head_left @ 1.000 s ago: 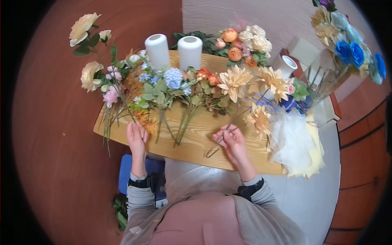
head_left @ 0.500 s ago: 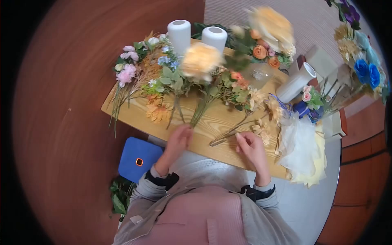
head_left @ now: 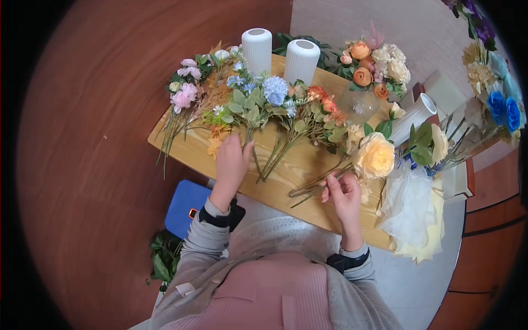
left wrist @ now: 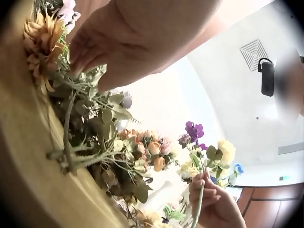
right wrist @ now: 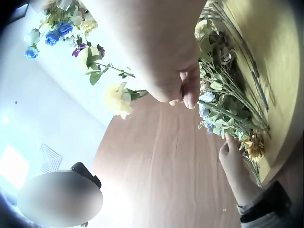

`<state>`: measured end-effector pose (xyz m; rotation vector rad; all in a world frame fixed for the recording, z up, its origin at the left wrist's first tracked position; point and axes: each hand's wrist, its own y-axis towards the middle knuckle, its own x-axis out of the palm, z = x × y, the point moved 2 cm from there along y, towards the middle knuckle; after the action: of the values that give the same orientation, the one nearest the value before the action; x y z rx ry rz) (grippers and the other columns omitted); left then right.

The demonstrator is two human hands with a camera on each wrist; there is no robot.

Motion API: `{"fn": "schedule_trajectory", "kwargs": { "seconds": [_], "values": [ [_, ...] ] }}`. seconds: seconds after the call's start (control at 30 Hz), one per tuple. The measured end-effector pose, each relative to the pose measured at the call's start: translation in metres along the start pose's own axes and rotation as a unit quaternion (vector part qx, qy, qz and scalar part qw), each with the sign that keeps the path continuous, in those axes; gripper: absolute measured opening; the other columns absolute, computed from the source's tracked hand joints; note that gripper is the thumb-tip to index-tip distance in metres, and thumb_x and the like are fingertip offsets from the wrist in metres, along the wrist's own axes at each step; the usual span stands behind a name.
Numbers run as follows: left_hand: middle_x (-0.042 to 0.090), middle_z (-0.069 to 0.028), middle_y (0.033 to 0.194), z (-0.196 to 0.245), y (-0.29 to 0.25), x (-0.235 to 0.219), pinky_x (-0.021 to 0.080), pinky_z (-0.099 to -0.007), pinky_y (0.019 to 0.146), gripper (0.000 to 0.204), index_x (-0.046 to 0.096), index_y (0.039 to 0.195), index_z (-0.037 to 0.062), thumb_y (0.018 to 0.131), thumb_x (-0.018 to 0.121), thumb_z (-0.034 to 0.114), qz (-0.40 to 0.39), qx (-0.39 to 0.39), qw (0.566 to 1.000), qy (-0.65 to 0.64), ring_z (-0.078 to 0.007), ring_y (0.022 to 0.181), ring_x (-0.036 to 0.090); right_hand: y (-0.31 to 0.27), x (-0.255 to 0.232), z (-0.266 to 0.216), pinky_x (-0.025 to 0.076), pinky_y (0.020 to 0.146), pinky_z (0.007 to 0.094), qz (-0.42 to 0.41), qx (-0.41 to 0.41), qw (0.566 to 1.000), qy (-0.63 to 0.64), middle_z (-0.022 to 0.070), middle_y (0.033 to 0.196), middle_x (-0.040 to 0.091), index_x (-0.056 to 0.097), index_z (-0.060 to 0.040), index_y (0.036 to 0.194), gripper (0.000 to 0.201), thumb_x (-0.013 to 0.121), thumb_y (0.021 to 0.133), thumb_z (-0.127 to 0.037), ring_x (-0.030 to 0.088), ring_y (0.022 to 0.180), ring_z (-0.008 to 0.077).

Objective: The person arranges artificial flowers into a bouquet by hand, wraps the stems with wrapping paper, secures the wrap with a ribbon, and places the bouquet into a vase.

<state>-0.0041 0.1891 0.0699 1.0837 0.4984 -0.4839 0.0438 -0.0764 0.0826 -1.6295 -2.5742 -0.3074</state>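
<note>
In my right hand (head_left: 345, 201), a long rose stem is pinched between thumb and fingers above the table's right front. Its large cream rose (head_left: 375, 155) leans up to the right, and a second cream rose (head_left: 439, 144) on a side branch hangs farther right. My left hand (head_left: 232, 168) reaches over the front edge to the stems of a blue flower bunch (head_left: 275, 91). In the left wrist view its fingers and thumb stand apart, with the bunch's green leaves (left wrist: 109, 114) just beyond them. Beside the right hand lie golden flowers, their brown stems (head_left: 308, 187) pointing at the front edge.
Two white vases (head_left: 257, 52) stand at the back, with another white vase (head_left: 413, 118) tilted at the right. Pink flowers (head_left: 184, 98) lie at the left. An orange and cream bouquet (head_left: 363, 69) fills a clear vase. White gauze (head_left: 407, 198) overhangs the right edge.
The cream rose has passed from my left hand to my right. My right hand let the golden flower stem down on the table. My left hand moved right to the blue bunch.
</note>
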Motion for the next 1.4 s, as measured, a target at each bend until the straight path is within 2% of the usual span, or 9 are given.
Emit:
{"fn": "schedule_trajectory", "kwargs": {
  "seconds": [0.07,0.27,0.77,0.97,1.1,1.23,1.3,1.33,1.4],
  "values": [
    [0.055,-0.0193,0.072,-0.013,0.008,0.013,0.046,-0.0399,0.066,0.037,0.054,0.091,-0.0042,0.084,0.059,0.031,-0.237,-0.133,0.962,-0.002,-0.0345,0.071,0.056,0.002,-0.002,0.000,0.046,0.048,0.0204,0.002,0.012,1.000,0.001,0.0110,0.076,0.061,0.050,0.0038,0.089,0.011,0.054,0.089,-0.006,0.056,0.056,0.0095],
    [0.052,-0.0199,0.066,-0.033,0.021,0.050,0.041,-0.0391,0.058,0.039,0.049,0.080,-0.0049,0.086,0.058,0.032,-0.326,-0.112,0.933,-0.100,-0.0331,0.062,0.052,0.007,-0.017,0.011,0.044,0.047,0.0194,0.013,0.000,0.999,-0.037,0.0082,0.072,0.060,0.051,0.0043,0.091,0.013,0.055,0.089,-0.008,0.054,0.053,0.0080],
    [0.056,-0.0092,0.072,0.022,0.001,-0.011,0.044,-0.0311,0.065,0.010,0.050,0.086,0.0005,0.090,0.043,0.008,-0.172,-0.058,0.927,-0.329,-0.0199,0.069,0.055,0.016,-0.029,0.013,0.043,0.047,0.0310,-0.007,0.087,0.920,-0.383,0.0103,0.053,0.055,0.056,0.0022,0.071,0.030,0.065,0.083,-0.024,0.053,0.046,0.0178],
    [0.062,-0.0089,0.099,0.046,-0.026,-0.006,0.044,-0.0309,0.082,0.022,0.058,0.101,0.0007,0.085,0.043,0.007,-0.293,-0.101,0.833,-0.459,-0.0177,0.094,0.056,0.008,-0.021,-0.048,0.043,0.053,0.0328,0.030,-0.015,0.934,-0.357,0.0145,0.063,0.059,0.061,0.0006,0.076,0.024,0.065,0.080,-0.022,0.054,0.053,0.0248],
    [0.046,-0.0080,0.130,0.037,-0.059,0.007,0.036,-0.0312,0.098,0.049,0.039,0.132,0.0022,0.085,0.052,0.009,-0.395,-0.272,0.558,-0.677,-0.0187,0.118,0.044,0.008,-0.004,-0.046,0.046,0.065,0.0349,-0.169,-0.189,0.944,-0.209,0.0170,0.084,0.062,0.063,-0.0004,0.093,0.022,0.063,0.079,-0.017,0.058,0.071,0.0267],
    [0.046,-0.0077,0.128,0.056,-0.070,0.004,0.037,-0.0309,0.096,0.054,0.033,0.136,0.0023,0.086,0.051,0.010,-0.395,-0.156,0.564,-0.708,-0.0178,0.116,0.045,-0.013,-0.001,-0.018,0.046,0.071,0.0382,-0.161,-0.213,0.940,-0.212,0.0194,0.090,0.062,0.062,-0.0006,0.097,0.025,0.063,0.078,-0.017,0.059,0.079,0.0313],
    [0.050,-0.0071,0.122,0.067,-0.066,0.001,0.039,-0.0303,0.092,0.048,0.038,0.131,0.0025,0.085,0.050,0.008,-0.393,-0.128,0.607,-0.679,-0.0168,0.109,0.049,-0.011,0.001,-0.005,0.045,0.078,0.0393,-0.135,0.109,0.938,-0.302,0.0185,0.102,0.060,0.059,-0.0019,0.106,0.032,0.061,0.080,-0.021,0.058,0.089,0.0314],
    [0.054,-0.0066,0.116,0.072,-0.065,0.000,0.042,-0.0298,0.088,0.044,0.043,0.127,0.0026,0.084,0.049,0.007,-0.385,-0.099,0.650,-0.648,-0.0158,0.102,0.052,-0.016,0.000,0.008,0.045,0.081,0.0395,-0.147,-0.094,0.911,-0.374,0.0182,0.110,0.055,0.057,-0.0060,0.110,0.033,0.058,0.082,-0.024,0.056,0.094,0.0301],
    [0.057,-0.0061,0.108,0.081,-0.075,0.007,0.043,-0.0290,0.083,0.037,0.047,0.120,0.0024,0.083,0.048,0.006,-0.340,-0.107,0.705,-0.613,-0.0148,0.095,0.054,-0.039,-0.006,0.014,0.044,0.082,0.0394,-0.106,-0.068,0.943,-0.307,0.0179,0.113,0.053,0.057,-0.0066,0.110,0.032,0.057,0.083,-0.024,0.055,0.096,0.0295]
  ]
}}
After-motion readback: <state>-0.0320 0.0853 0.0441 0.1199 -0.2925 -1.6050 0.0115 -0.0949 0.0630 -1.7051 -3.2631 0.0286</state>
